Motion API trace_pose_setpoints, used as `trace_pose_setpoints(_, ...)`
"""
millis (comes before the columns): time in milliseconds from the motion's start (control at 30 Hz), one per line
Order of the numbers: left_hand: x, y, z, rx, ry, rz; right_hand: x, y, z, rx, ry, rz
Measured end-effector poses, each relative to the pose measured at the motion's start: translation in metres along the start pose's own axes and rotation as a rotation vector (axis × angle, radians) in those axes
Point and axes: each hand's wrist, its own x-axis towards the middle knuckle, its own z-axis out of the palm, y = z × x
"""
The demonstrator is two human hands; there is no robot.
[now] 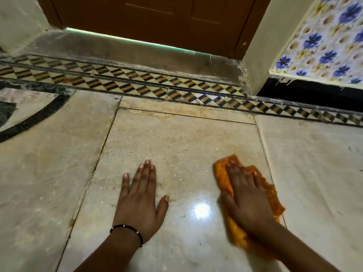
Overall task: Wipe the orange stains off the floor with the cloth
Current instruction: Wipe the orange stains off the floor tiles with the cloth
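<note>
Head view, Inspector A: right hand lies flat, fingers straight, pressing the fuzzy orange cloth on the glossy beige stone floor; the cloth's near end is blurred under the wrist.

Inspector B: left hand flat on the bare slab, fingers spread, holding nothing. Faint orange stains tint the far joint, well apart from the cloth. Brown wooden door cut off above.
</note>
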Motion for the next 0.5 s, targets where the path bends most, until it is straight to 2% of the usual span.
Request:
trace_pose_setpoints(100, 0.001, 0.000, -0.001, 0.009, -0.002, 0.005, 0.003, -0.050, 0.009, -0.039, 0.032, -0.280)
trace_pose_setpoints(167, 0.001, 0.001, 0.000, 0.025, -0.006, 0.013, 0.040, -0.069, 0.005, -0.031, -0.002, -0.372)
trace_pose_setpoints(233, 0.001, -0.001, 0.001, 0.030, -0.002, 0.020, 0.084, -0.068, -0.006, -0.021, -0.029, -0.308)
trace_pose_setpoints(333, 0.000, -0.003, 0.001, 0.032, -0.007, 0.035, 0.116, -0.026, -0.018, 0.044, -0.010, -0.059)
trace_pose_setpoints(400, -0.001, -0.004, 0.000, 0.033, -0.007, 0.031, 0.100, 0.009, -0.014, 0.089, 0.054, 0.091)
trace_pose_setpoints(500, -0.001, -0.002, 0.000, 0.027, -0.005, 0.017, 0.044, 0.033, -0.006, 0.087, 0.088, 0.201)
